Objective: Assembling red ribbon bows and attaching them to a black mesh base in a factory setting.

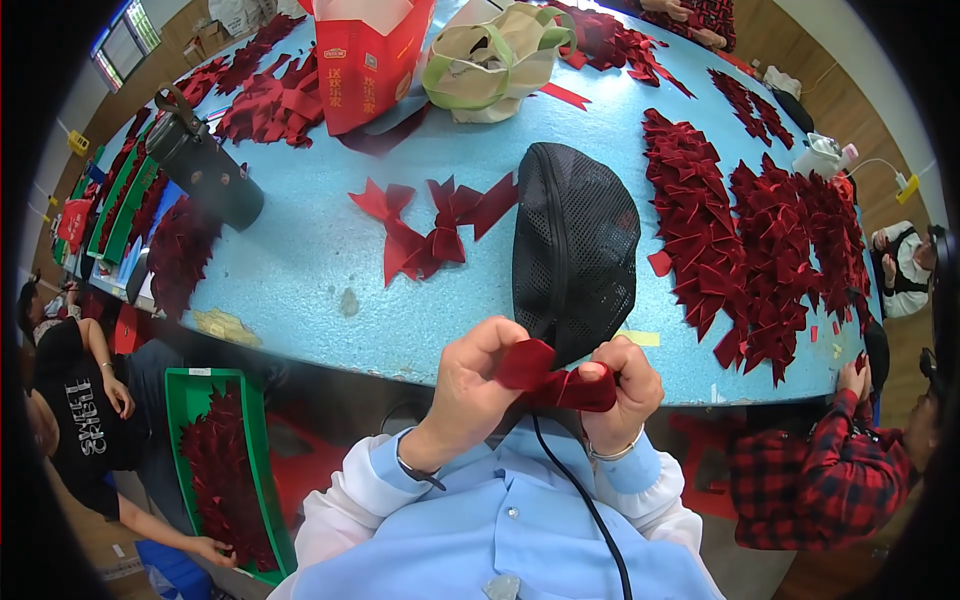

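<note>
Between my two hands is a dark red velvet ribbon bow (572, 389), held just off the table's near edge. My left hand (477, 383) pinches one loop of it between thumb and fingers. On the other end, my right hand (626, 392) is closed with the thumb on top. Just beyond my hands lies a black mesh pouch (577, 250) with a zip, and a black cable (570, 460) runs down in front of my shirt. Left of the pouch, a few finished-looking red bows (440, 225) rest on the blue table (320, 270).
Rows of red bows (690, 210) cover the table's right side. A dark flask (205, 170), a red paper bag (365, 70) and a cream tote bag (497, 65) stand at the far left and middle. A green crate (180, 420) of bows sits lower left. People sit at both sides.
</note>
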Demonstrator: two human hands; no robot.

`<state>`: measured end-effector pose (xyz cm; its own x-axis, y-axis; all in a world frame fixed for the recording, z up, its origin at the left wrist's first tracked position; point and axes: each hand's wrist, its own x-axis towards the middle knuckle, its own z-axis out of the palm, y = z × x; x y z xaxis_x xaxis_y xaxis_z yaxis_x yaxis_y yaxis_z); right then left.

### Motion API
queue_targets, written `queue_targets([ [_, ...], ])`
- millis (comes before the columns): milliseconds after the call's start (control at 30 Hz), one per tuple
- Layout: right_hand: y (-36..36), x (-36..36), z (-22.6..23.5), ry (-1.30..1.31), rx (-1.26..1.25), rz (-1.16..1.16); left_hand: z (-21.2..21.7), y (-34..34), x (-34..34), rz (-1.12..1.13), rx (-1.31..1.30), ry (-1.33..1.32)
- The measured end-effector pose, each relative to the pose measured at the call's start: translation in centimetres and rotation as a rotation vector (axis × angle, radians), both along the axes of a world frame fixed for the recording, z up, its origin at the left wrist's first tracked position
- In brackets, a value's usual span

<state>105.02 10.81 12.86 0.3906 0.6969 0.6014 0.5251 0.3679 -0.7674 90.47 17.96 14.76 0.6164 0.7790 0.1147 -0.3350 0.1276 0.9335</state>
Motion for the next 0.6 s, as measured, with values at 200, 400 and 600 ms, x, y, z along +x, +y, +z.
queue_targets([
  [200, 0.1, -0.3, -0.4, 0.076, -0.013, 0.003, -0.9, -0.4, 1.2, 0.250, 0.020, -0.081],
  [400, 0.3, -0.7, -0.6, 0.019, -0.040, -0.068, -0.7, -0.4, 0.7, 0.153, -0.305, -0.142],
  [600, 0.6, -1.2, -1.1, 0.003, -0.057, -0.163, -0.4, -0.4, 0.6, 0.126, -0.404, -0.176],
])
